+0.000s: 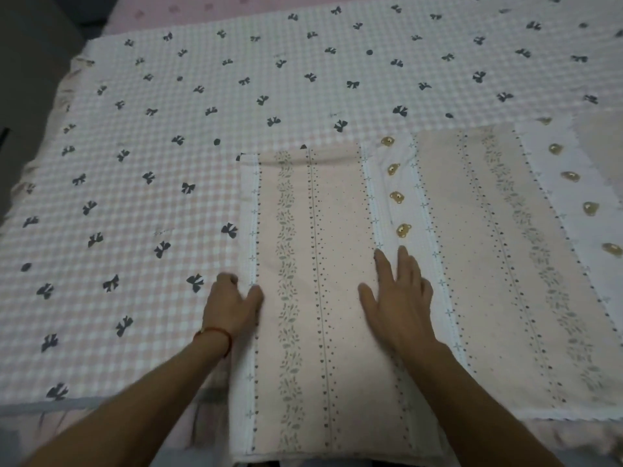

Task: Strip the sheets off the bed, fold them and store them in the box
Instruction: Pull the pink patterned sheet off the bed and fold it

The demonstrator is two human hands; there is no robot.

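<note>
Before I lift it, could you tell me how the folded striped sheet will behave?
The folded striped sheet will probably droop and unfold, being thin cloth in loose layers. It looks light. It may drag on the checked bedspread rather than slide.

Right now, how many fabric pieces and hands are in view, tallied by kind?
Striped floral sheet, partly folded: 1
Pink checked bow-print cover beneath it: 1
Hands: 2, the left hand gripping the sheet's left edge, the right hand flat on it
Red wrist cord: 1
Total: 5
</note>
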